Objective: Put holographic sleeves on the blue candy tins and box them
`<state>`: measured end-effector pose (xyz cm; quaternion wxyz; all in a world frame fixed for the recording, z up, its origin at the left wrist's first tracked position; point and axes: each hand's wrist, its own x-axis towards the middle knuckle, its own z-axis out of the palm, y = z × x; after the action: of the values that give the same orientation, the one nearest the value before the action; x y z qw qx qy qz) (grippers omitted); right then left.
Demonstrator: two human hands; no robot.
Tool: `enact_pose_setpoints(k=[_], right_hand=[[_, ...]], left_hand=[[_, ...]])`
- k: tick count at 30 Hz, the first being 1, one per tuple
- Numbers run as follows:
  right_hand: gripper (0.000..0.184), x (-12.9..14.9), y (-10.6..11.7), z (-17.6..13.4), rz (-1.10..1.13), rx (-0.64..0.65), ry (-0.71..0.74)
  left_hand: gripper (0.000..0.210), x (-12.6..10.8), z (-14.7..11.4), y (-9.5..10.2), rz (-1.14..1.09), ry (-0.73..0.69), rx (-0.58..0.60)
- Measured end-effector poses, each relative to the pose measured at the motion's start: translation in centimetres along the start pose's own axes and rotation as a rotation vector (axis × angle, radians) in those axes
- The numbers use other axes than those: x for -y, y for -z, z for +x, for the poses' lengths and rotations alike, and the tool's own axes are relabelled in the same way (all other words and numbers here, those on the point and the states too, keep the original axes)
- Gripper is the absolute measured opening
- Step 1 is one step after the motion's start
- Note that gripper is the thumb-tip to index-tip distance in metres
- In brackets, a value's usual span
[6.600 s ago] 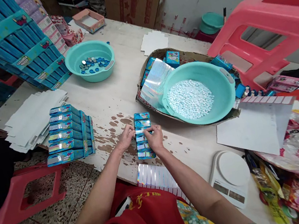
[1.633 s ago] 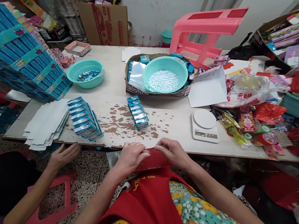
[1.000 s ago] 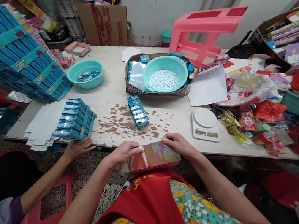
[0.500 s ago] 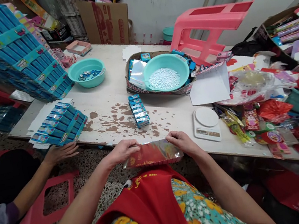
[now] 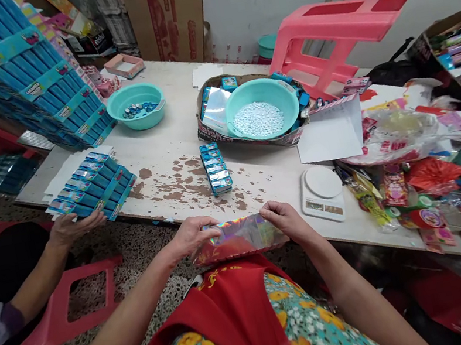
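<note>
Between both hands, just off the table's front edge, is a shiny, mirror-like silver sheet (image 5: pixel 242 238) that reflects red. My left hand (image 5: pixel 192 237) pinches its upper left corner and my right hand (image 5: pixel 287 219) pinches its upper right corner. Its lower edge, close to the red apron, looks notched. Beyond the sheet, a row of small blue tins (image 5: pixel 216 170) stands on the worn white table (image 5: pixel 259 182), apart from my hands.
A co-worker's hand (image 5: pixel 75 228) is at a blue display box (image 5: pixel 97 187) on the left. Tall stacked blue boxes (image 5: pixel 37 87) rise behind it. A teal basin (image 5: pixel 264 110) holds white pieces; another basin (image 5: pixel 136 107) holds small tins. A kitchen scale (image 5: pixel 322 195) stands right, beside cluttered packets.
The silver sheet has tilted slightly, with its reflections shifting, while both hands keep their pinch. The co-worker's hand has moved left and up along the display box. My view has shifted a little.
</note>
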<state>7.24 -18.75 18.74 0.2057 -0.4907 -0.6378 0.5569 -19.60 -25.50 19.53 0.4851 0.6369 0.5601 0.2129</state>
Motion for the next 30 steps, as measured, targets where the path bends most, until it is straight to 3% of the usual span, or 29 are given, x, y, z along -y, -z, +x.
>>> enact_pose_setpoints(k=[4, 8, 12, 14, 16, 18, 20, 26, 30], right_hand=[[0.035, -0.4, 0.0, -0.2, -0.023, 0.018, -0.005], [0.034, -1.1, 0.2, -0.3, -0.203, 0.011, 0.044], [0.030, 0.1, -1.2, -0.3, -0.600, -0.210, 0.333], [0.036, 1.2, -2.9, -0.1, -0.705, -0.184, 0.495], [0.026, 2.0, -4.8, 0.3, -0.720, -0.066, 0.594], [0.014, 2.3, -6.1, 0.9, -0.686, 0.001, 0.596], [0.015, 2.3, -6.5, 1.4, -0.651, 0.006, 0.554], [0.016, 2.6, -5.2, 2.2, -0.569, 0.063, 0.449], [0.016, 2.8, -5.2, 2.2, -0.550, 0.081, 0.444]], left_hand=[[0.033, 0.1, -0.2, 0.3, -0.041, 0.068, 0.131], [0.036, -0.5, -0.1, 0.6, 0.035, -0.029, 0.127], [0.036, -1.4, 0.4, 0.5, 0.157, -0.085, 0.133], [0.036, -1.6, 0.7, 0.4, 0.203, -0.125, 0.133], [0.037, -1.7, 0.9, 0.5, 0.240, -0.149, 0.115], [0.034, -1.6, 0.9, 0.8, 0.240, -0.131, 0.086], [0.026, -1.4, 0.6, 1.2, 0.207, -0.088, 0.034], [0.022, -0.1, -0.7, 1.8, -0.031, -0.046, -0.116], [0.025, 1.2, -0.6, 1.8, -0.278, 0.107, -0.065]])
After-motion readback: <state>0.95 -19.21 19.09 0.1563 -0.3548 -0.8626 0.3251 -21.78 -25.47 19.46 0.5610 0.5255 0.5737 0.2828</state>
